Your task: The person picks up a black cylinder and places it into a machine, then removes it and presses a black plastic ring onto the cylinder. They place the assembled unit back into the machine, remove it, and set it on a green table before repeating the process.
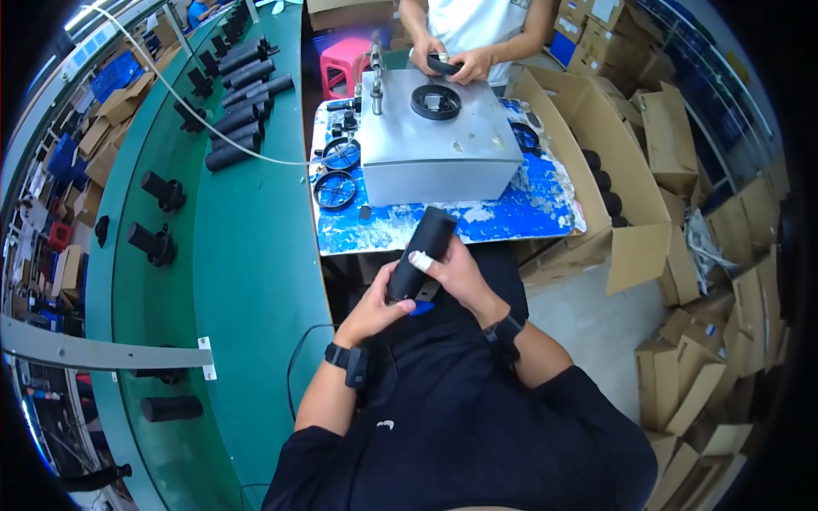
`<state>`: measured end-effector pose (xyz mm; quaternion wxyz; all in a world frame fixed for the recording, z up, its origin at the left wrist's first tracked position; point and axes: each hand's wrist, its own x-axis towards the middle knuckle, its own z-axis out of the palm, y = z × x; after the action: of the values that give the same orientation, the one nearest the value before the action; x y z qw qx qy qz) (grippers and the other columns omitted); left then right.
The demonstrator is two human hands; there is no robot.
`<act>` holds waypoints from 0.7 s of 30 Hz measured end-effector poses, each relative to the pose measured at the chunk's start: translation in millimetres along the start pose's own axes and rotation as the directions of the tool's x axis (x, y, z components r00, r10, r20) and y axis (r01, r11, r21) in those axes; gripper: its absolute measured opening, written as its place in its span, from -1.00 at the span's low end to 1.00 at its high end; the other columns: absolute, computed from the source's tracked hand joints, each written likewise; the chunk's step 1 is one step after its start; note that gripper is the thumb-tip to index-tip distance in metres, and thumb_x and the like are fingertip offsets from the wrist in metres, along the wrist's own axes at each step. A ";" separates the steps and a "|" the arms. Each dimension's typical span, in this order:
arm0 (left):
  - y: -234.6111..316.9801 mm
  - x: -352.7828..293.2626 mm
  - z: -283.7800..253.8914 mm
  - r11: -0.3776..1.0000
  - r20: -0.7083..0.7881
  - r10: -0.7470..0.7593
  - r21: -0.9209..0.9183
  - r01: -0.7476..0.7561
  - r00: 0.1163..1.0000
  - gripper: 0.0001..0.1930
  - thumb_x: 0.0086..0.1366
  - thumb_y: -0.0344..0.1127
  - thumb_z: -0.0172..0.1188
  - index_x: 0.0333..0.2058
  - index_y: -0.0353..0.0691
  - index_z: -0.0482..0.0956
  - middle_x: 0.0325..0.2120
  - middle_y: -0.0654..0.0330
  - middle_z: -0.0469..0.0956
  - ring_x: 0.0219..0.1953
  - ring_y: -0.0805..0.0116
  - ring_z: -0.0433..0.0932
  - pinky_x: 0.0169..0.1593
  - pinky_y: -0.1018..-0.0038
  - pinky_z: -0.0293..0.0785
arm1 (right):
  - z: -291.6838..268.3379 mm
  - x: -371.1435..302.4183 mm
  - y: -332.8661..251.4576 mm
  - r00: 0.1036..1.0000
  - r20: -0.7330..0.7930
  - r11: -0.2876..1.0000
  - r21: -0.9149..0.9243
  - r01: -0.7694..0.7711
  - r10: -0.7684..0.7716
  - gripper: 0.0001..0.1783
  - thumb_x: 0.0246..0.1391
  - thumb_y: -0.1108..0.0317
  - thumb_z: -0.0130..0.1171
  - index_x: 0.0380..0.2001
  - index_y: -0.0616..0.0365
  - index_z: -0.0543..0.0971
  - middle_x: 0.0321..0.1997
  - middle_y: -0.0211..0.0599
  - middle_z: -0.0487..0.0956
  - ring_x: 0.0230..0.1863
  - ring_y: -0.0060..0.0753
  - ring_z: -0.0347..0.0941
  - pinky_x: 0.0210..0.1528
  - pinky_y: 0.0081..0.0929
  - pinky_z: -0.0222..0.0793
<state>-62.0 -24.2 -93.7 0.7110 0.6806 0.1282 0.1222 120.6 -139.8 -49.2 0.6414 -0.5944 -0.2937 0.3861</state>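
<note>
A black cylinder (430,234) is held tilted above my lap, its upper end leaning away to the right. My left hand (375,308) grips its lower end, with the thumb along the bottom edge. Around the right side of its middle, my right hand (461,274) is closed, white tape on its thumb. Something blue (421,307) shows just under the lower end; I cannot make out what it is. Beyond my hands stands a metal box (434,162) with a round black fixture (435,102) on top.
Black rings (334,190) lie on the blue, paint-worn table (545,209). Across it, a person's hands (447,66) hold a black part. To the left runs a green bench (247,255) with several black cylinders (247,94). Cardboard boxes (639,230) crowd the right side.
</note>
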 end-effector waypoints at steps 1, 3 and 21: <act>1.2 2.7 -0.2 0.999 -0.011 0.044 0.011 -0.044 0.999 -0.10 0.30 -0.31 0.51 0.50 -0.17 0.16 0.14 0.22 0.44 0.10 0.43 0.50 0.17 0.44 0.50 | 1.9 -0.5 -4.1 1.000 -0.005 1.000 0.027 0.009 -0.009 -0.42 0.20 0.35 0.51 0.21 0.23 0.48 0.11 -0.29 0.63 0.13 -0.40 0.57 0.27 -0.34 0.49; 4.6 1.4 5.7 0.996 -0.053 0.078 -0.041 -0.080 0.996 -0.12 0.31 -0.33 0.49 0.50 -0.18 0.17 0.14 0.21 0.45 0.08 0.43 0.51 0.16 0.46 0.50 | 3.2 5.2 -17.6 1.000 -0.010 0.996 0.084 0.029 -0.028 -0.40 0.14 0.36 0.57 0.17 0.23 0.49 0.01 -0.34 0.64 0.08 -0.44 0.58 0.24 -0.38 0.51; 6.0 15.4 -2.3 0.948 -0.264 -0.101 0.267 0.173 0.959 -0.54 0.46 -0.43 0.31 0.29 -0.30 0.52 -0.19 0.24 0.64 -0.18 0.50 0.58 -0.02 0.51 0.55 | -121.5 272.6 -167.9 0.780 0.066 0.736 -0.291 0.611 -0.622 -0.71 0.28 0.43 0.38 0.00 0.21 0.55 -0.05 -0.43 0.62 -0.02 -0.53 0.55 0.18 -0.49 0.48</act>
<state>-48.3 -16.4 -88.0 0.5899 0.7454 0.2793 0.1356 391.0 26.1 79.8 0.6413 -0.5594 -0.5169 0.0929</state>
